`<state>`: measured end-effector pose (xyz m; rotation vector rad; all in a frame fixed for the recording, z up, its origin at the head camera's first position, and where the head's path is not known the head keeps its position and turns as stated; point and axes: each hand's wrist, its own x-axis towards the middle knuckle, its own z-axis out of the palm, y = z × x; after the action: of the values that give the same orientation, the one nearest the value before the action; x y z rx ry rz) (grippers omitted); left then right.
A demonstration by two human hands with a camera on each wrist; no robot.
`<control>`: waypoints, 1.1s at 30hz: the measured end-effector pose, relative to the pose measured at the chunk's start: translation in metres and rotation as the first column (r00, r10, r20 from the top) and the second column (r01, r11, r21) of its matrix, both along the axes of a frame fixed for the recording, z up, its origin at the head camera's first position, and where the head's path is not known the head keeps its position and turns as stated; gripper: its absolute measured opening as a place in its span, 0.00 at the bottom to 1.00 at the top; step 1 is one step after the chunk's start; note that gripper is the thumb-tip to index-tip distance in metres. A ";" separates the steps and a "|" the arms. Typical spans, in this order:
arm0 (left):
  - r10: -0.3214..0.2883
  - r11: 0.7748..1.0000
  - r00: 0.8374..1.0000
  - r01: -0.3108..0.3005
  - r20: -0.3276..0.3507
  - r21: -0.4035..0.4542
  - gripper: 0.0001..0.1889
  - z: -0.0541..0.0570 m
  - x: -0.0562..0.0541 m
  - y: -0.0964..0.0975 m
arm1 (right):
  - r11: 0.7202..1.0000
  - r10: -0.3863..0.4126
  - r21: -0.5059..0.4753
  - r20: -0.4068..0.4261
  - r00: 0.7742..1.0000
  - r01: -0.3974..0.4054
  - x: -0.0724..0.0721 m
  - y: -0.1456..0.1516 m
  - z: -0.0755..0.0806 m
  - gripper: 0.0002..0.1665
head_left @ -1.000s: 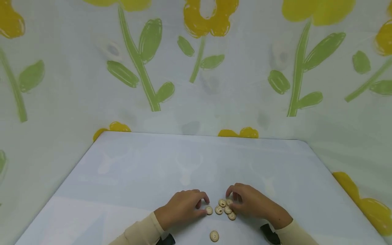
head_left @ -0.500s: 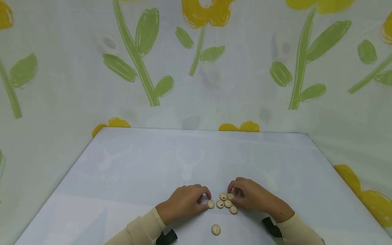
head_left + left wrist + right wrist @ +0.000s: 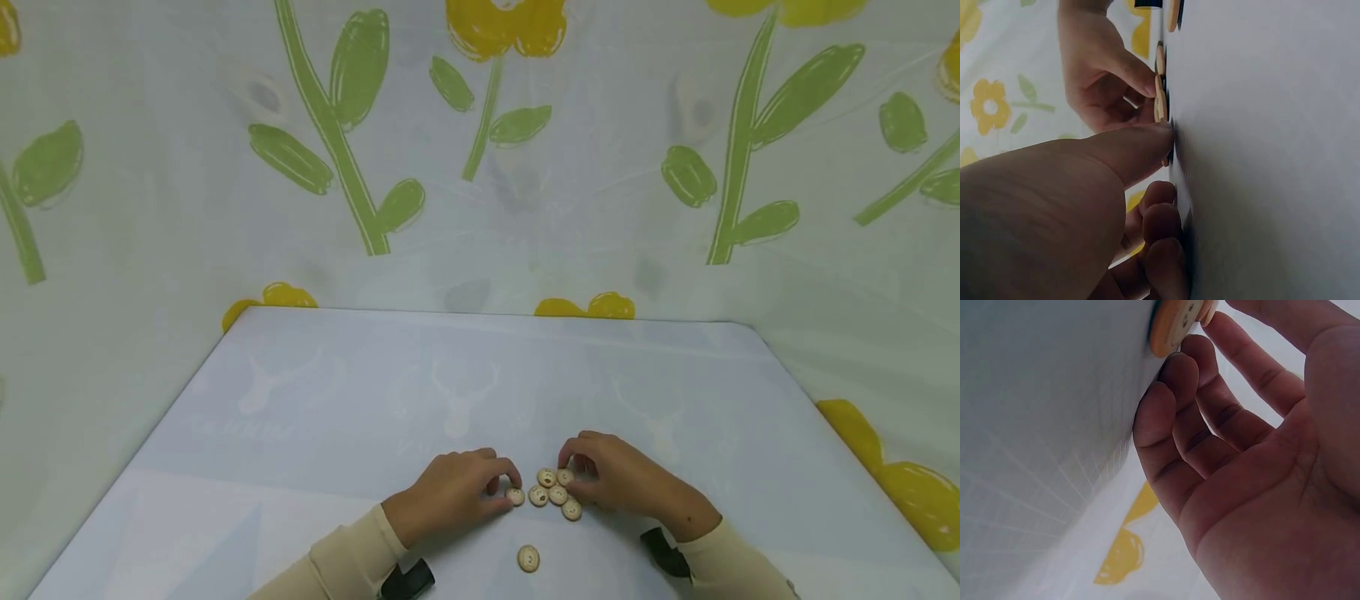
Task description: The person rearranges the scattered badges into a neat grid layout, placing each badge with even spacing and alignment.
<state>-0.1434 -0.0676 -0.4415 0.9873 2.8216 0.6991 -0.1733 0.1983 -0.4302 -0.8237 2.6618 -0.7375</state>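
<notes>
Several round wooden buttons lie on the white table in the head view. My left hand (image 3: 453,493) pinches one button (image 3: 514,497) between thumb and index finger at the left of the group. Just right of it, a tight cluster includes a middle button (image 3: 557,495) and a lower one (image 3: 572,509). At the cluster's upper right, my right hand (image 3: 622,481) pinches another button (image 3: 565,477) with thumb and index finger. In the right wrist view a large button (image 3: 1175,325) shows beyond the curled fingertips. The left thumb hides most of its button in the left wrist view.
A lone button (image 3: 528,558) lies nearer the front, between the two forearms. The white table (image 3: 337,417) reaches back to a hanging cloth (image 3: 585,208) printed with yellow flowers. Black straps (image 3: 408,579) sit at the wrists.
The head view has tilted slightly, so everything sits higher in the frame. Hands and buttons keep nearly the same arrangement, each hand still at its button.
</notes>
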 end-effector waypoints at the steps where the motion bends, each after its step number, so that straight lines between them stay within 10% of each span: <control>1: 0.002 1.000 1.000 -0.002 0.000 0.002 0.08 0.000 0.000 0.000 | 1.000 -0.001 0.002 -0.001 1.000 0.001 0.000 0.000 0.000 0.09; 33: 0.017 0.999 0.997 -0.021 0.075 0.050 0.08 -0.002 -0.001 0.000 | 0.992 -0.114 0.039 -0.129 0.985 0.120 -0.009 -0.001 0.010 0.08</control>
<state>-0.1446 -0.0681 -0.4431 0.9220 2.7653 0.7961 -0.1824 0.1969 -0.4198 -0.7299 2.8492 -0.6681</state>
